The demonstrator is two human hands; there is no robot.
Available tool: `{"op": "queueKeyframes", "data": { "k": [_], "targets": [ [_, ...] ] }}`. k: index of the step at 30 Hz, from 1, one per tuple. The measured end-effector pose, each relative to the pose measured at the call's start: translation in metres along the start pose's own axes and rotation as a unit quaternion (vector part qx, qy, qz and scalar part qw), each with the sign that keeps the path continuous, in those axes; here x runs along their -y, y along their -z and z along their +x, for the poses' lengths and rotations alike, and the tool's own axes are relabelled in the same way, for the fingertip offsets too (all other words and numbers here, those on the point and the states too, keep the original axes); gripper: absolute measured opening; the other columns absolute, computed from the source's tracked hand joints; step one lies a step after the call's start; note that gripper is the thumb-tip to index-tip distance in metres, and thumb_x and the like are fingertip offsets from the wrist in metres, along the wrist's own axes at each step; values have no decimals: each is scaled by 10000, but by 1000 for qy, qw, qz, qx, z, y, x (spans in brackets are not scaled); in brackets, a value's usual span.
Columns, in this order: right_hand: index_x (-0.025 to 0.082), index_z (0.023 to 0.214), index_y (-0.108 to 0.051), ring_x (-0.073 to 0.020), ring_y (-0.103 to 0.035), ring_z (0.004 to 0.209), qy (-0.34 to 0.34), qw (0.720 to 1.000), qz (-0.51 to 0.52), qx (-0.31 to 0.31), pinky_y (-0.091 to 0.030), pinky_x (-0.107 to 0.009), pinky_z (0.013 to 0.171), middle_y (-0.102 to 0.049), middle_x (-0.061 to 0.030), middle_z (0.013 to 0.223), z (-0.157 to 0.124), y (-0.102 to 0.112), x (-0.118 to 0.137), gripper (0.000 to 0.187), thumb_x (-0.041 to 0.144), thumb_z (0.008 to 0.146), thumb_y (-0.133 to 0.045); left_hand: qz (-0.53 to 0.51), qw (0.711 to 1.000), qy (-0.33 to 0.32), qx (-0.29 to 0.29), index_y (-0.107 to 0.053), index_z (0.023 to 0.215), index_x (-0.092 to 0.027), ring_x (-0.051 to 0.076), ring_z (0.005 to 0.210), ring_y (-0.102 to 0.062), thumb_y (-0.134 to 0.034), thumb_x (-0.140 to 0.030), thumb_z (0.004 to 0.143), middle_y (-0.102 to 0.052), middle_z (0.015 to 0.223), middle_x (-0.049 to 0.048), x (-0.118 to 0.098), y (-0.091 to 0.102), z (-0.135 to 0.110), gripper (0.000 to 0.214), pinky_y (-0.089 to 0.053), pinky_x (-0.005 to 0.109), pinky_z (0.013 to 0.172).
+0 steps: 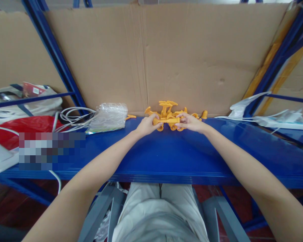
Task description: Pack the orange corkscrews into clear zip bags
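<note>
In the head camera's view, a seated person's 2 bare hands are meeting at a yellow rod-like plastic piece [174, 120] near the middle of the back edge of the blue bench [164, 151]. The left hand [146, 125] is gripping its left end and the right hand [192, 123] its right end, both holding narrowly; whether it is 1 part or 2 joined is staying unclear. More yellow plastic parts [164, 107] are crowding around it, with a yellow cap-shaped piece [204, 114] standing to their right. Clear plastic packaging [109, 116] is lying leftward along the back edge, a slim yellow piece [130, 117] resting beside it. A cardboard panel [187, 57] is rising behind.
</note>
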State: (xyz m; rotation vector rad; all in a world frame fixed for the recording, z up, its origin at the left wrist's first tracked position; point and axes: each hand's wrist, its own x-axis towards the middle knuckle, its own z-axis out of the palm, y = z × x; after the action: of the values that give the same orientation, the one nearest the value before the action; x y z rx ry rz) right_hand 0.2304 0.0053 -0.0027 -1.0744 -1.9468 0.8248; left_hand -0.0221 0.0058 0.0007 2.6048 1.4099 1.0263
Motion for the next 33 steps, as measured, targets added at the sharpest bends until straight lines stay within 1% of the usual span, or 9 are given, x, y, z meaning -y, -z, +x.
{"op": "queueKeyframes", "data": {
  "k": [2, 5, 12, 16, 19, 22, 26, 30, 33],
  "targets": [
    [186, 1031, -535, -175, -713, 736, -3, 1000, 23, 9, -590, -340, 718, -740, -51, 853, 0, 0, -1, 392, 391, 781, -754, 2, 1000, -2, -11, -586, 977, -187, 153, 618, -568, -644, -359, 838, -587, 663, -29, 0, -1, -1, 229, -382, 234, 606],
    [182, 881, -558, -158, -696, 658, -13, 999, 39, 14, -584, -311, 684, -740, -68, 792, -1, -1, 4, 365, 498, 793, -719, 6, 999, -1, -35, -588, 947, -190, 147, 600, -565, -648, -361, 834, -586, 653, -30, 2, -4, -1, 214, -378, 229, 590],
    [166, 671, -585, -143, -643, 525, -24, 999, 34, 4, -540, -267, 576, -693, -76, 612, -6, -7, 20, 569, 730, 746, -612, 3, 998, -11, -55, -592, 953, -195, 141, 562, -567, -648, -402, 830, -592, 629, -29, 5, -7, -1, 248, -382, 229, 568],
    [155, 590, -597, -129, -612, 484, -26, 999, 29, -8, -511, -249, 541, -663, -78, 547, -7, -11, 22, 661, 794, 745, -532, 6, 999, -6, -53, -591, 950, -194, 146, 562, -571, -653, -399, 826, -583, 622, -33, 5, -6, -1, 248, -384, 233, 569],
    [154, 542, -590, -126, -590, 462, -41, 999, 28, -23, -497, -251, 533, -638, -78, 510, -8, -13, 25, 663, 762, 795, -510, 2, 998, -12, -56, -587, 946, -195, 140, 551, -564, -652, -398, 827, -571, 609, -40, 5, -6, -1, 244, -379, 228, 562],
    [160, 505, -566, -112, -544, 419, -70, 996, 38, -45, -478, -247, 512, -594, -67, 457, -8, -15, 29, 633, 677, 864, -501, 2, 997, -27, -66, -579, 945, -196, 136, 552, -567, -650, -394, 831, -569, 604, -45, 4, -5, -2, 239, -383, 221, 561],
    [168, 533, -548, -90, -465, 344, -108, 987, 97, -67, -402, -214, 413, -520, -28, 384, -8, -19, 34, 554, 553, 926, -480, 21, 996, -33, -81, -574, 969, -195, 150, 591, -600, -649, -375, 840, -585, 623, -36, 1, -3, -2, 234, -412, 228, 592],
    [171, 581, -537, -74, -409, 309, -130, 978, 149, -63, -327, -196, 344, -507, -10, 389, -8, -19, 38, 509, 532, 934, -474, 44, 994, -40, -87, -569, 989, -193, 173, 652, -640, -645, -371, 851, -626, 680, -12, -2, -1, -3, 238, -449, 246, 630],
    [171, 593, -533, -66, -393, 307, -148, 973, 169, -54, -311, -194, 332, -528, -14, 420, -8, -17, 40, 510, 539, 939, -463, 57, 993, -51, -93, -564, 993, -193, 178, 685, -656, -643, -385, 857, -657, 735, 6, -4, -1, -4, 249, -465, 249, 637]
  ]
}}
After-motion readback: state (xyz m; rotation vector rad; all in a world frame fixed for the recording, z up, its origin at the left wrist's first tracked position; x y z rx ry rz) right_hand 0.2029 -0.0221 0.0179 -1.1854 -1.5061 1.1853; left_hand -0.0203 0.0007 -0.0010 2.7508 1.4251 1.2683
